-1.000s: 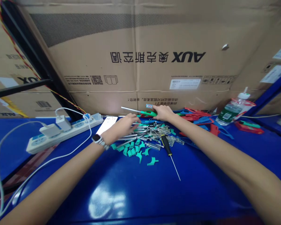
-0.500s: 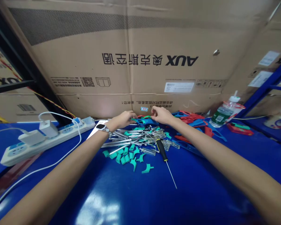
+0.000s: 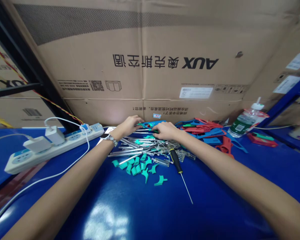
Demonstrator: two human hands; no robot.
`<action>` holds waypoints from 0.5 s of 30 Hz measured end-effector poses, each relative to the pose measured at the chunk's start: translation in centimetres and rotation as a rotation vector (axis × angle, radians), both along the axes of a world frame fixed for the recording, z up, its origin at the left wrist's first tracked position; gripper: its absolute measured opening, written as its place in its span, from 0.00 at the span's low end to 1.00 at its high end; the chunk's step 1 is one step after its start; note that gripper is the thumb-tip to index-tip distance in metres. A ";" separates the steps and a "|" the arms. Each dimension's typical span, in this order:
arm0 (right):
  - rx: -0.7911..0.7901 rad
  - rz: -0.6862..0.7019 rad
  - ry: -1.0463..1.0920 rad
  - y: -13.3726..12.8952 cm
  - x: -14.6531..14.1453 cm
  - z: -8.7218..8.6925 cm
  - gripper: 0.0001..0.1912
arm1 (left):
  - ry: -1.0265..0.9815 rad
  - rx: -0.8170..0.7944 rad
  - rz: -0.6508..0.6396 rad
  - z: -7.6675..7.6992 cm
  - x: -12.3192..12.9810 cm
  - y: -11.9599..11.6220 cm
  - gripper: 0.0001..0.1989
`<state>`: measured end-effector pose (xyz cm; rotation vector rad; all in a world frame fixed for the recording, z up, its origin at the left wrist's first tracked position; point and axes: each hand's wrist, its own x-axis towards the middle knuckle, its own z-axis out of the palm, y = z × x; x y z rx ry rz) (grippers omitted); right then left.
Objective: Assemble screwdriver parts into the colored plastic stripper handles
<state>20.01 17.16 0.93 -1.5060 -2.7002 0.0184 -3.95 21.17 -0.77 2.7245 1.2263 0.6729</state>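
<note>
My left hand [image 3: 130, 126], with a watch [image 3: 107, 136] on its wrist, reaches over the back of the pile with curled fingers. Its fingertips are at the left end of a blue plastic part [image 3: 153, 124]; what they hold is too small to name. My right hand [image 3: 167, 130] is closed in a pinch just in front of that part, by a small dark green piece; its grip is partly hidden. Below both hands lie thin metal rods [image 3: 126, 151], clear plastic tubes [image 3: 161, 162] and several green plastic pieces [image 3: 133, 170]. A black-and-yellow screwdriver [image 3: 175, 160] lies at the pile's right.
Red plastic parts [image 3: 207, 126] and blue ones [image 3: 212, 134] are heaped beyond my right forearm. Farther right stands a bottle [image 3: 238, 126]. A power strip [image 3: 72, 140] with chargers and a white cable lies left. A large cardboard box [image 3: 162, 76] walls off the back.
My right hand has come down and toward me, its fingers now in front of the blue part. The left hand stays near the pile's back. The view has shifted slightly.
</note>
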 end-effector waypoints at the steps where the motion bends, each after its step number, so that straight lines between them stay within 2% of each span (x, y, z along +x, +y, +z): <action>1: -0.002 -0.005 -0.004 0.3 -0.3 -0.1 0.20 | -0.012 0.001 0.009 0.0 -0.3 0.0 0.14; 8: -0.097 0.000 0.073 1.1 -0.4 -0.1 0.13 | -0.058 -0.048 0.012 -0.1 -0.8 -0.3 0.12; 12: -0.161 -0.022 0.159 0.3 1.0 0.3 0.13 | -0.052 -0.065 -0.033 -0.8 0.2 -0.4 0.11; 15: -0.109 -0.085 0.277 -0.5 2.7 0.6 0.13 | -0.065 -0.064 -0.059 -1.3 1.1 -0.5 0.12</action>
